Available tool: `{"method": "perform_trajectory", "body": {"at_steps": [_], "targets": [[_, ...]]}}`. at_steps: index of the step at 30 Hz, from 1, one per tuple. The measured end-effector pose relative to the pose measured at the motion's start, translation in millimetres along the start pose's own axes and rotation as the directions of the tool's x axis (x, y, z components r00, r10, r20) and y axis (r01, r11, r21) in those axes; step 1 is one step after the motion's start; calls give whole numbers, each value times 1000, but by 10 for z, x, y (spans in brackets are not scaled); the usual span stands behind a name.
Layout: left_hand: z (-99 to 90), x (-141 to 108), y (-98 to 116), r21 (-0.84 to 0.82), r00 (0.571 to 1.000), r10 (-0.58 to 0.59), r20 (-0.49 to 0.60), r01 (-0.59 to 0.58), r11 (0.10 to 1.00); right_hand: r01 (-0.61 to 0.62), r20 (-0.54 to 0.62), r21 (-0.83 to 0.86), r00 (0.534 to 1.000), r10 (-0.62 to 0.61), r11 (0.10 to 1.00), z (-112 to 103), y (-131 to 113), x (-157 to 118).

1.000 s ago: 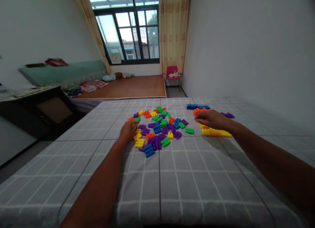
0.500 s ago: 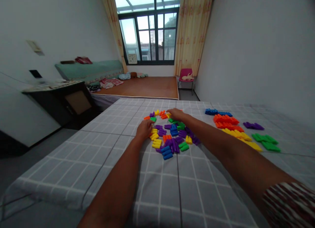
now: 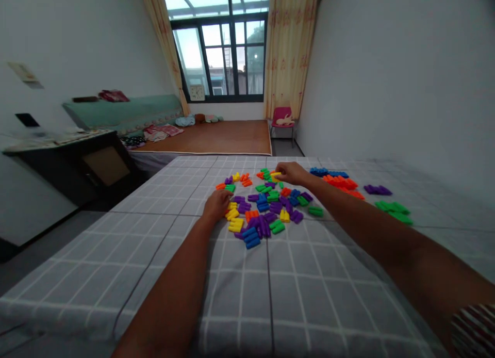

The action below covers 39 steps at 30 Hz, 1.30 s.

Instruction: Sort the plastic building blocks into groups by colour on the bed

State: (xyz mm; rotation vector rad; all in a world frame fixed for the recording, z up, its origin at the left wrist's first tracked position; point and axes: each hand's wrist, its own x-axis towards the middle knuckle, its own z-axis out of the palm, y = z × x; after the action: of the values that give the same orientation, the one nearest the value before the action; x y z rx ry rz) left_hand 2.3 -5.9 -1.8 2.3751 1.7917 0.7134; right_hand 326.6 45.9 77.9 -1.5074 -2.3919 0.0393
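A loose pile of small ridged plastic blocks in purple, blue, green, orange and yellow lies on the table, with a purple block [image 3: 264,227] near its front. My right hand [image 3: 293,173] is at the pile's far right edge, its fingers pinched on a yellow block [image 3: 276,175]. At the pile's left side rests my left hand [image 3: 217,205], fingers curled in beside a green block [image 3: 229,188] and yellow blocks [image 3: 232,212]. What its fingertips hold, if anything, is hidden.
Sorted by colour at the right lie blue blocks [image 3: 328,173], orange blocks [image 3: 341,182], purple blocks [image 3: 378,190] and green blocks [image 3: 393,210]. My right forearm covers part of that area. A checked grey cloth [image 3: 228,296] covers the table. Beyond stand a bed [image 3: 216,136] and a pink chair [image 3: 282,114].
My right hand has drawn slightly right, away from the pile's far edge, with a yellow block in its fingers. My left hand stays by the same blocks. The view has turned right.
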Motion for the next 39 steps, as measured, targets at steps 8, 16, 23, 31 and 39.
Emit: {"method": "perform_trajectory", "body": {"at_steps": [8,16,23,31,39], "targets": [[-18,51,-22,20,999,-15,47,14,1000,-329,-76,476,908,411,815,-603,1105,-1615],[-28,71,-49,43,997,-57,48,55,998,-568,-59,259,798,600,781,-602,1631,-2656],[-46,61,-55,27,996,-65,64,64,998,-588,-64,40,806,589,808,-430,1528,-2757],[-62,45,-26,27,996,-73,58,71,997,-594,28,-127,799,601,795,-499,1398,-2758],[20,69,64,-154,994,-108,25,111,982,-555,-86,-211,831,550,805,-645,1262,-2523]]}}
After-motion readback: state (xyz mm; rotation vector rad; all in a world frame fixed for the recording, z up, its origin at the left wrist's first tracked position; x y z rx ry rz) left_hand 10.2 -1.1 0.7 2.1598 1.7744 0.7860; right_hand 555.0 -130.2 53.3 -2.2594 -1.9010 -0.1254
